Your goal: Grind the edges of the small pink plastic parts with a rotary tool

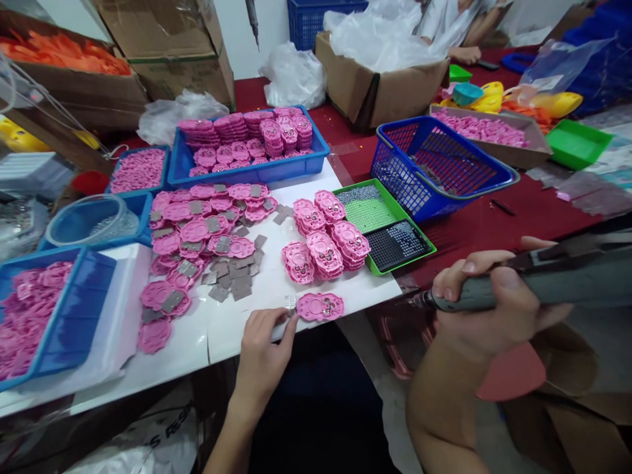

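One grey electric screwdriver (pixel 592 280) sits gripped in the right hand (pixel 498 319), and here the left hand (pixel 266 342) pinches a small, indistinct item (pixel 292 309) just left of a pink casing (pixel 316 307)!

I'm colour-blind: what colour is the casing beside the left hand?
The casing is pink, clearest in the head view.

orange pieces (pixel 59 52) in carton (pixel 91 99) | plastic bag (pixel 296 74) beside cardboard box (pixel 399 95) | blue crate (pixel 303 26)
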Action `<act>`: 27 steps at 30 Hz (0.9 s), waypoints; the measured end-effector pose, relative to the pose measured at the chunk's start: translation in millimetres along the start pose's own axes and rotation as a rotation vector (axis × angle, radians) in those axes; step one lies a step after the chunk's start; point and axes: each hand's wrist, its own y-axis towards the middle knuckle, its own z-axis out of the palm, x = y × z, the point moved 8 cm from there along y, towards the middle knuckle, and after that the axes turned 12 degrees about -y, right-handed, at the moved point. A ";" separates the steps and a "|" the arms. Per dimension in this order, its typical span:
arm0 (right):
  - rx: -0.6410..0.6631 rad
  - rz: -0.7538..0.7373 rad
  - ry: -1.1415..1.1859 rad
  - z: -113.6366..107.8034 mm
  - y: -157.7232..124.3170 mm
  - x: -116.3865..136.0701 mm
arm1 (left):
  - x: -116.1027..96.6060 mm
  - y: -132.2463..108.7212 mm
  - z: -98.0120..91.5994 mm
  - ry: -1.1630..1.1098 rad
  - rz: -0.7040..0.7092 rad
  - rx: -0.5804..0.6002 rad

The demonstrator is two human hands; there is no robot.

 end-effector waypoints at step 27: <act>0.035 0.020 0.020 3.2 2.5 -0.9 | -51.0 39.3 51.2 -0.051 0.393 0.435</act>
